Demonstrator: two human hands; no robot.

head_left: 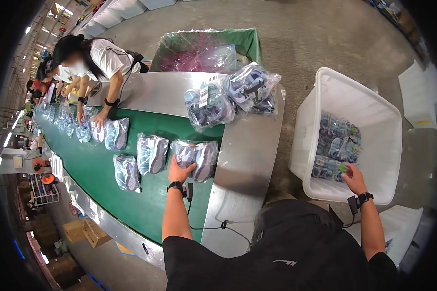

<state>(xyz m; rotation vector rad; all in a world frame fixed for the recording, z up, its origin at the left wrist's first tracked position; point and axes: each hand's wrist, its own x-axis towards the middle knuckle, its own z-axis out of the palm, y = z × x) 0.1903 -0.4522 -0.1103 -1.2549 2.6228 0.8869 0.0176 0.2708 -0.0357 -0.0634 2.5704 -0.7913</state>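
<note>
On the green conveyor belt (150, 213), my left hand (181, 170) grips the near edge of a clear plastic bag of shoes (206, 159), its thumb and fingers spread around the plastic. The shoes inside are grey-purple and light blue. Just left of it lie two more bagged pairs of shoes, one bag (152, 154) upright beside the hand and another bag (126, 172) farther left. My right hand (355, 179) reaches into a white plastic bin (374, 182), thumb and finger apart, at the near end of stacked bagged shoes (336, 145). Its fingertips meet a small green patch there.
Several bagged shoes (233, 94) are heaped on the metal table end (250, 145). Behind stands a green-lined container (250, 41) with pink plastic. A co-worker (111, 63) handles bags along the belt's far left. Another white bin (405, 228) is at lower right.
</note>
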